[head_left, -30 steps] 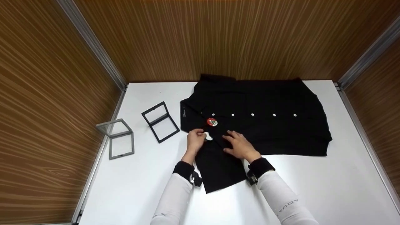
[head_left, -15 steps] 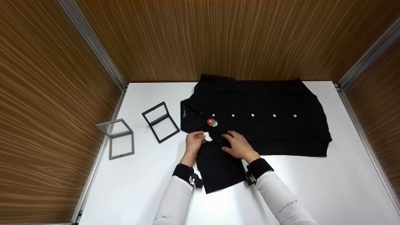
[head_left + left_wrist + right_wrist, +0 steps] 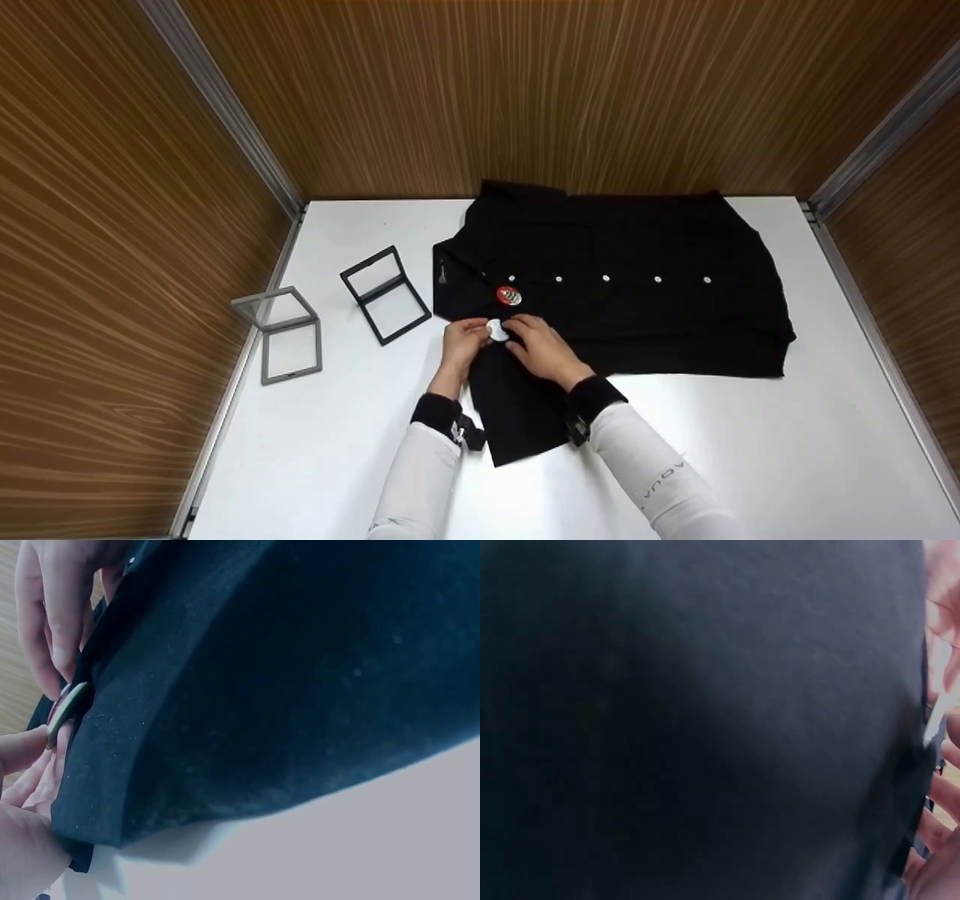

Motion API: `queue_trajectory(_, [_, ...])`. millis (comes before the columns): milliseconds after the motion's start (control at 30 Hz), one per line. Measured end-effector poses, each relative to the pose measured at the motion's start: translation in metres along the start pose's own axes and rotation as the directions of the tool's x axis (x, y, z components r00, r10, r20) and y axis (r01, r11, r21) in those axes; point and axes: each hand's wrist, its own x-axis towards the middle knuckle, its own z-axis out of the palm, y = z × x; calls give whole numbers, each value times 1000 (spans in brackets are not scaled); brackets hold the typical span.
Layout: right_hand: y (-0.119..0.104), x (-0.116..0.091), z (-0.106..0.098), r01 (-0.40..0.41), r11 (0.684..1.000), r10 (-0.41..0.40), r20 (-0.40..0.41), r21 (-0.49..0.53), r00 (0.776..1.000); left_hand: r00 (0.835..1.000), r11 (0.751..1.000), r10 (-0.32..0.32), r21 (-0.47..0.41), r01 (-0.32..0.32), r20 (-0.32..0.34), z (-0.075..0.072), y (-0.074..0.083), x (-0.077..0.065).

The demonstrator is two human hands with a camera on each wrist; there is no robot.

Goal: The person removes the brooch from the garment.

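One round white badge (image 3: 498,330) was located over the black shirt (image 3: 630,307), below the collar (image 3: 466,289) in the head view and between the hands. Left hand (image 3: 461,349): thumb and fingers brought together on the badge's left rim, gripping it; the left wrist view showed the badge nearly edge-on, thumb against it. Right hand (image 3: 545,351): fingers bent, a little apart from the thumb, tips at the badge's opposite rim; whether they had hold of badge or cloth could not be told.

Shirt: one, spread front up on the white surface (image 3: 360,420), collar toward the left, a small label (image 3: 442,271) showing inside. Five white buttons (image 3: 606,278) ran in a row along the front. One short sleeve (image 3: 517,420) lay toward the person, between the forearms.

One red badge (image 3: 509,295), patterned in green and white, lay on the shirt near the collar, just beyond the white badge.

One black frame (image 3: 383,289), unfolded, lay left of the collar. One grey frame (image 3: 292,324), likewise unfolded, stood farther left, far leaf tilted up.

Two white sleeves (image 3: 412,480), lettered, met black wrist straps (image 3: 437,414). Wood-grain panels (image 3: 480,97) rose behind and at both sides.
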Motion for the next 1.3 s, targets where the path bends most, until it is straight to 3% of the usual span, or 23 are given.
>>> queue_trajectory(233, [5,-6,11,16,999,-17,39,28,999,998,1000,-11,-4,12,62,2,30,-22])
queue_trajectory(367, [6,-8,12,28,999,-30,57,40,998,998,1000,-15,9,15,55,3,32,-24])
queue_trajectory(467, [5,-7,12,29,999,-32,68,37,997,999,999,-16,42,14,41,4,29,-22])
queue_trajectory(767, [2,-4,12,6,1000,-5,85,-9,996,998,986,43,163,-35,-45,4,-1,2])
queue_trajectory(1300, [-1,-4,14,-32,999,35,119,-24,992,996,983,40,182,-25,-79,4,-2,1])
